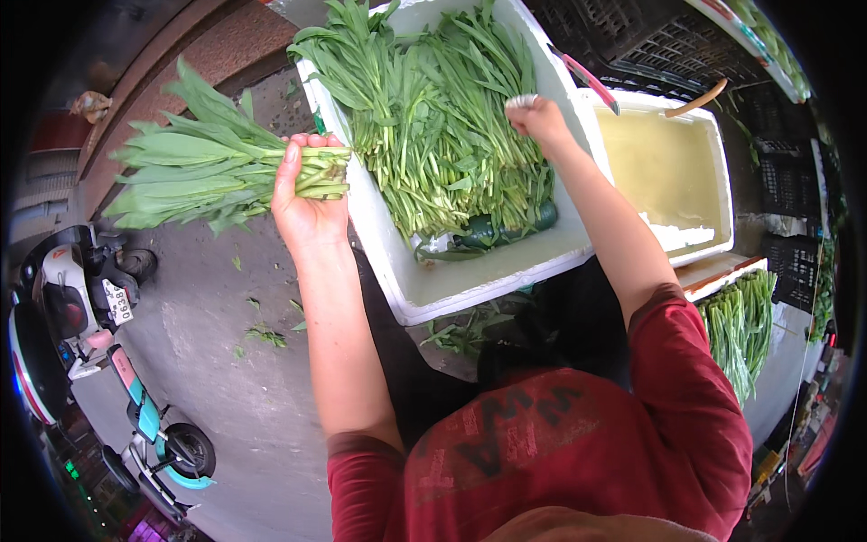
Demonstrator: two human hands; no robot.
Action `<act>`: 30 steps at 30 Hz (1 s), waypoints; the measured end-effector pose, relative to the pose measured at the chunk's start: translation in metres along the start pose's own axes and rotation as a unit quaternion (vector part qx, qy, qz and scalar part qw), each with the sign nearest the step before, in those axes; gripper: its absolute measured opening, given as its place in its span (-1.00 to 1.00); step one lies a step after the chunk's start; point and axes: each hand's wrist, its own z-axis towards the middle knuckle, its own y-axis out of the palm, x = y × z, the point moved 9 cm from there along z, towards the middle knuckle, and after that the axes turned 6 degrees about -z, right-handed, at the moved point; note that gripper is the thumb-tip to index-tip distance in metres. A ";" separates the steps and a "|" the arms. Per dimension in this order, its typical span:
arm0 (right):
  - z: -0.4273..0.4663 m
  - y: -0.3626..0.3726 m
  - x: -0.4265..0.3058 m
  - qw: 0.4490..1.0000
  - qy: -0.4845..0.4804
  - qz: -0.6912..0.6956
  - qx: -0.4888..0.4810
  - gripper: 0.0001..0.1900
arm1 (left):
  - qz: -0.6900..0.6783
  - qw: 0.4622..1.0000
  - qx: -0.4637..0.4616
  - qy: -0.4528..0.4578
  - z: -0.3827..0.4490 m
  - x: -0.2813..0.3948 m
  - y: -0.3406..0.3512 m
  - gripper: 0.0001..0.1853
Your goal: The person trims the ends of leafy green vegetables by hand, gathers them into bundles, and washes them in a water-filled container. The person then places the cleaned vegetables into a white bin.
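My left hand grips a bunch of leafy green vegetable stalks by the stem ends, left of a white foam box. The leaves point left and the cut stems reach the box's left rim. Many more leafy stalks lie piled in the box, with a dark green cylindrical thing at their near end. Above the right part of the pile is my right hand, its fingers curled and something whitish around one finger. Whether it holds anything cannot be told.
A knife or cutter with a pink handle lies on the box's right rim. Beside it stands a foam box of yellowish water with a curved brown handle. Black crates, bundled greens and parked scooters stand around.
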 end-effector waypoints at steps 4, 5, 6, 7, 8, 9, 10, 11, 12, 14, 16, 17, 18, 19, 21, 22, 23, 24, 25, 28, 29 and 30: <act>0.012 0.017 0.082 0.964 0.041 -0.263 0.015 -0.66 | -0.132 0.980 0.142 -0.042 0.003 0.006 -0.039 -0.95; 0.012 0.016 0.090 0.942 0.027 -0.332 0.051 -0.61 | -0.160 0.968 0.184 -0.054 0.002 0.006 -0.047 -0.95; 0.013 0.021 0.103 0.930 0.037 -0.363 0.038 -0.61 | -0.160 0.965 0.191 -0.077 0.000 0.005 -0.050 -0.94; 0.014 0.025 0.110 0.916 0.038 -0.397 0.037 -0.61 | -0.159 0.963 0.200 -0.087 -0.003 0.004 -0.054 -0.94; 0.016 0.026 0.115 0.896 0.052 -0.439 0.036 -0.60 | -0.170 0.956 0.222 -0.085 -0.003 0.003 -0.058 -0.93; 0.018 0.029 0.114 0.900 0.041 -0.432 0.031 -0.59 | -0.164 0.963 0.186 -0.110 -0.005 0.002 -0.053 -0.93; 0.019 0.030 0.112 0.900 0.045 -0.432 0.027 -0.58 | -0.156 0.967 0.177 -0.097 -0.004 0.004 -0.052 -0.93; 0.019 0.030 0.109 0.898 0.056 -0.435 0.022 -0.57 | -0.152 0.966 0.190 -0.089 -0.005 0.007 -0.054 -0.93; 0.017 0.040 0.111 0.961 0.095 -0.259 -0.031 -0.56 | -0.154 0.968 0.178 -0.082 -0.004 0.011 -0.051 -0.93; 0.013 0.044 0.085 0.953 0.063 -0.294 -0.030 -0.63 | -0.158 0.968 0.191 -0.039 -0.004 0.024 -0.051 -0.92; -0.002 0.042 0.025 0.854 -0.095 -0.495 0.125 -0.66 | -0.172 0.972 0.162 -0.004 -0.004 0.038 -0.043 -0.92; -0.022 0.051 -0.007 0.764 -0.197 -0.572 0.224 -0.66 | -0.179 0.972 0.152 0.001 -0.005 0.043 -0.040 -0.92; -0.023 0.066 -0.012 0.806 -0.198 -0.534 0.163 -0.68 | -0.184 0.975 0.128 0.008 -0.004 0.048 -0.035 -0.92; -0.031 0.093 -0.025 0.826 -0.278 -0.477 0.113 -0.80 | -0.186 0.977 0.107 0.014 -0.005 0.053 -0.030 -0.92; -0.031 0.150 -0.007 0.902 -0.199 -0.378 -0.055 -0.86 | -0.204 0.978 0.048 0.012 -0.005 0.059 -0.018 -0.92; -0.032 0.172 0.009 0.908 -0.131 -0.382 -0.113 -0.81 | -0.212 0.977 0.030 0.010 -0.004 0.061 -0.014 -0.92; -0.032 0.186 0.020 0.914 -0.081 -0.382 -0.106 -0.72 | -0.220 0.975 0.009 0.011 -0.004 0.063 -0.010 -0.92; -0.031 0.196 0.027 0.906 -0.050 -0.413 -0.081 -0.66 | -0.222 0.975 0.014 0.020 -0.005 0.064 -0.012 -0.90; -0.031 0.202 0.031 0.896 -0.043 -0.440 -0.041 -0.64 | -0.218 0.976 0.021 0.017 -0.004 0.063 -0.014 -0.90; -0.033 0.203 0.036 0.942 -0.026 -0.333 -0.012 -0.75 | -0.215 0.976 0.022 0.015 -0.003 0.061 -0.015 -0.89; -0.033 0.194 0.035 0.970 -0.003 -0.242 -0.011 -0.79 | -0.210 0.978 0.010 0.005 -0.002 0.059 -0.014 -0.89; -0.036 0.183 0.033 0.987 0.026 -0.158 -0.009 -0.82 | -0.205 0.979 0.000 -0.004 -0.002 0.058 -0.012 -0.89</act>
